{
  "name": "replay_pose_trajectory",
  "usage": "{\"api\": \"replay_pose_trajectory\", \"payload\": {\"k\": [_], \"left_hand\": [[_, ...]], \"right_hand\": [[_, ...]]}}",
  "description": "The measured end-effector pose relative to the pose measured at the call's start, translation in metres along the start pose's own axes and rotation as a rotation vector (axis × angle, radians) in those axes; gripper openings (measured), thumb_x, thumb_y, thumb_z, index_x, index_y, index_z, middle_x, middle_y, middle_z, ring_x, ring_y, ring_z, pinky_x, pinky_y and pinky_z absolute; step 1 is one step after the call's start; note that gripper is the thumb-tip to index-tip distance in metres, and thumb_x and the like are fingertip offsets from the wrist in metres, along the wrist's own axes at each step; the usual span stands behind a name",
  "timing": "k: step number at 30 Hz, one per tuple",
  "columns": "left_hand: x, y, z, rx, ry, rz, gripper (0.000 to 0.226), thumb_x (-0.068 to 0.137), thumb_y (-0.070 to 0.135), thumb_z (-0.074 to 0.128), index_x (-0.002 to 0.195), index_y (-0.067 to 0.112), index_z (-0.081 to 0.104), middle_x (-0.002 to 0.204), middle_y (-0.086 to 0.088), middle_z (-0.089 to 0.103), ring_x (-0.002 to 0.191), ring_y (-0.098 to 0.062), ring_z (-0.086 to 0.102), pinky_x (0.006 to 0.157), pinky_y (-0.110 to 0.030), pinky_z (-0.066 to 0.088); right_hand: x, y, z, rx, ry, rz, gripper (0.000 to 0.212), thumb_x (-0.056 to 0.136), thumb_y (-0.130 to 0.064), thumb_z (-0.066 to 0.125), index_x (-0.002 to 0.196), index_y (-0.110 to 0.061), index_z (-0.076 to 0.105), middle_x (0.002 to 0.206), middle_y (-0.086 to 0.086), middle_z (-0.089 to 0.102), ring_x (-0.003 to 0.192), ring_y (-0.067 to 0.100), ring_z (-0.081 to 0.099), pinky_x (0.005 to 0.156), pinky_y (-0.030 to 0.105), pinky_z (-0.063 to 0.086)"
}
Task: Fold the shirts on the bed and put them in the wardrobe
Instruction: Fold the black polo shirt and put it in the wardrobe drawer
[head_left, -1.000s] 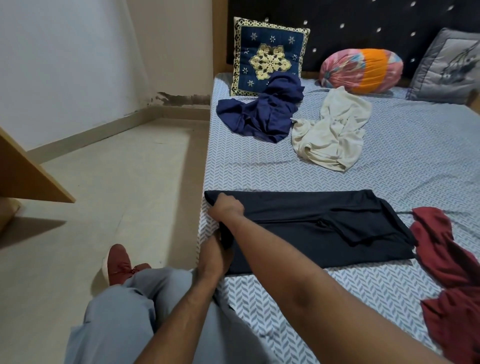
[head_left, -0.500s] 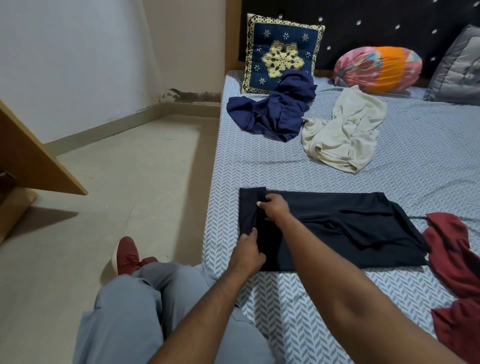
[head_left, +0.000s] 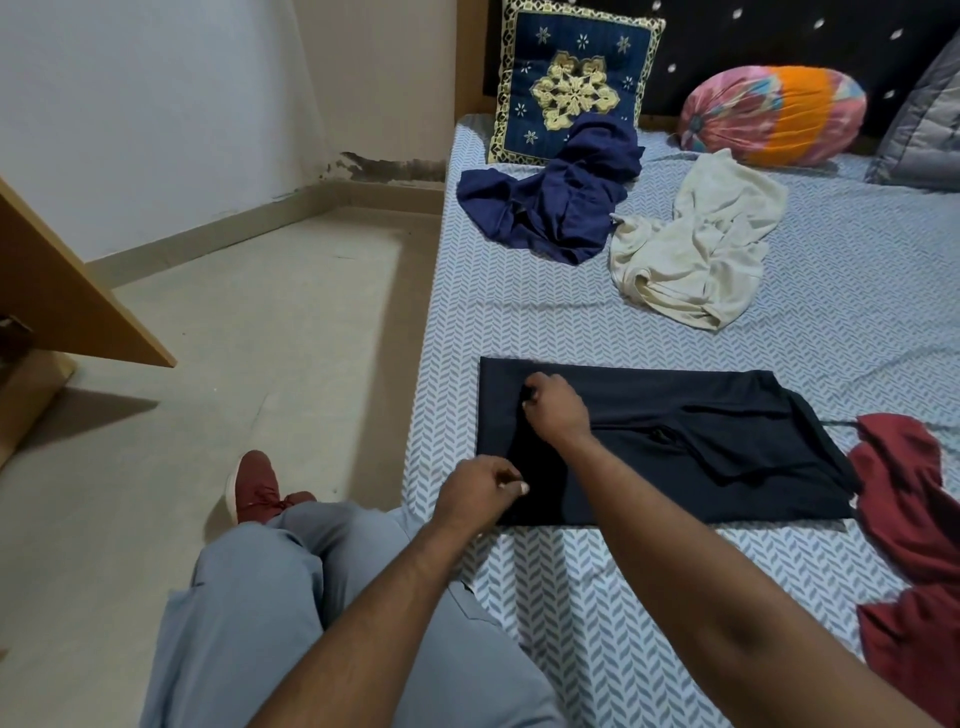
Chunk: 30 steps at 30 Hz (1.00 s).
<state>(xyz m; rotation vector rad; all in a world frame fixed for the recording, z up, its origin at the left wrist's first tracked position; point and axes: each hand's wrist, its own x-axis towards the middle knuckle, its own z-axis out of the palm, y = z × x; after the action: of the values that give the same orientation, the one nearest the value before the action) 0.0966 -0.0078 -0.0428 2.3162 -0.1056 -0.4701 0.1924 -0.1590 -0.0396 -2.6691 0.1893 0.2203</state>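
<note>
Near the middle of the grey-and-white herringbone bed sheet (head_left: 571, 322), a black shirt folded into a long flat band (head_left: 701, 447) is laid flat, its length running from 9 to 3 o'clock. Its left end is worked by both hands. The right hand (head_left: 553, 410) is set on the cloth towards the 12 o'clock edge, fingers curled and a fold of fabric pinched. The left hand (head_left: 475, 493) is placed at the 6 o'clock edge, where the cloth is pinched between thumb and curled fingers. At 3 o'clock of the black shirt, touching its end, a crumpled dark red shirt (head_left: 909, 499) is spread. Towards 12 o'clock, well apart, a crumpled navy blue shirt (head_left: 556, 202) and a crumpled cream shirt (head_left: 701, 249) are seen side by side. Behind the navy one a blue square cushion with gold embroidery (head_left: 571, 78) is propped. At 1 o'clock a pink-and-orange bolster (head_left: 774, 114) is seen.
</note>
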Motion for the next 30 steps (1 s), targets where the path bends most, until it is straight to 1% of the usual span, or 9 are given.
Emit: {"api": "replay_pose_trajectory", "payload": {"k": [3, 6, 10, 16, 19, 21, 23, 26, 30], "left_hand": [[0.000, 0.000, 0.000, 0.017, 0.322, -0.122, 0.042, 0.080, 0.036, 0.073, 0.115, 0.020, 0.056, 0.114, -0.004, 0.053, 0.100, -0.025, 0.059, 0.079, -0.034, 0.046], [0.003, 0.002, 0.002, 0.074, 0.220, -0.298, 0.066, 0.075, 0.042, 0.077, 0.120, 0.012, 0.038, 0.119, -0.012, 0.054, 0.104, -0.035, 0.059, 0.079, -0.039, 0.048], [0.014, 0.010, 0.010, -0.252, 0.063, -0.371, 0.063, 0.075, 0.033, 0.074, 0.128, 0.015, 0.045, 0.115, -0.011, 0.066, 0.101, -0.032, 0.064, 0.084, -0.043, 0.054], [0.010, -0.006, -0.007, -0.377, -0.055, -0.313, 0.027, 0.080, 0.015, 0.060, 0.105, 0.009, 0.066, 0.103, -0.016, 0.069, 0.093, -0.032, 0.065, 0.079, -0.040, 0.056], [0.003, -0.030, -0.034, -0.469, -0.031, -0.324, 0.029, 0.060, 0.019, 0.057, 0.087, 0.015, 0.066, 0.095, -0.019, 0.071, 0.091, -0.035, 0.068, 0.079, -0.046, 0.058], [-0.006, -0.041, -0.062, -0.401, 0.078, -0.349, 0.021, 0.061, 0.019, 0.056, 0.079, 0.014, 0.066, 0.088, -0.017, 0.072, 0.087, -0.033, 0.069, 0.069, -0.035, 0.053], [-0.021, -0.049, -0.097, -0.267, 0.233, -0.369, 0.021, 0.073, 0.012, 0.054, 0.086, 0.013, 0.070, 0.087, -0.013, 0.072, 0.084, -0.029, 0.068, 0.062, -0.028, 0.043], [-0.041, -0.057, -0.134, -0.182, 0.424, -0.344, 0.030, 0.080, 0.007, 0.054, 0.101, 0.018, 0.074, 0.094, -0.008, 0.073, 0.084, -0.026, 0.065, 0.065, -0.024, 0.039], [-0.056, -0.037, -0.133, -0.209, 0.425, -0.195, 0.033, 0.081, 0.006, 0.057, 0.107, 0.019, 0.073, 0.078, -0.003, 0.069, 0.064, -0.012, 0.057, 0.060, -0.022, 0.040]], "right_hand": [[0.001, -0.006, 0.000, 0.057, 0.088, -0.067, 0.027, 0.090, -0.027, 0.062, 0.114, -0.015, 0.063, 0.111, 0.011, 0.055, 0.103, 0.032, 0.058, 0.086, 0.038, 0.050], [0.004, -0.023, 0.000, -0.024, -0.141, -0.045, 0.054, 0.086, -0.053, 0.064, 0.121, -0.013, 0.057, 0.118, 0.011, 0.053, 0.111, 0.030, 0.056, 0.088, 0.037, 0.048], [0.002, -0.055, 0.000, -0.192, -0.265, 0.082, 0.094, 0.077, -0.064, 0.067, 0.144, -0.007, 0.033, 0.144, 0.014, 0.037, 0.130, 0.035, 0.042, 0.100, 0.046, 0.044], [-0.004, -0.088, 0.005, -0.268, -0.278, 0.110, 0.041, 0.091, -0.024, 0.054, 0.128, -0.006, 0.050, 0.127, 0.011, 0.058, 0.112, 0.029, 0.058, 0.084, 0.037, 0.048], [-0.006, -0.113, 0.004, -0.203, -0.256, 0.068, 0.050, 0.091, -0.023, 0.053, 0.136, -0.006, 0.040, 0.129, 0.015, 0.057, 0.117, 0.033, 0.057, 0.090, 0.038, 0.046], [-0.006, -0.141, 0.008, -0.111, -0.239, 0.006, 0.064, 0.089, -0.021, 0.051, 0.146, -0.012, 0.023, 0.129, 0.017, 0.056, 0.118, 0.036, 0.056, 0.093, 0.040, 0.046], [-0.006, -0.174, 0.013, -0.010, -0.245, -0.082, 0.070, 0.087, -0.017, 0.052, 0.148, -0.022, 0.019, 0.125, 0.016, 0.058, 0.115, 0.036, 0.057, 0.094, 0.041, 0.047], [-0.008, -0.211, 0.018, 0.049, -0.233, -0.193, 0.045, 0.087, -0.013, 0.049, 0.132, -0.018, 0.048, 0.121, 0.011, 0.058, 0.110, 0.032, 0.059, 0.089, 0.038, 0.051], [-0.014, -0.205, 0.019, 0.014, -0.241, -0.174, 0.043, 0.085, -0.020, 0.054, 0.127, -0.010, 0.050, 0.130, 0.009, 0.048, 0.115, 0.032, 0.054, 0.088, 0.038, 0.049]]}}
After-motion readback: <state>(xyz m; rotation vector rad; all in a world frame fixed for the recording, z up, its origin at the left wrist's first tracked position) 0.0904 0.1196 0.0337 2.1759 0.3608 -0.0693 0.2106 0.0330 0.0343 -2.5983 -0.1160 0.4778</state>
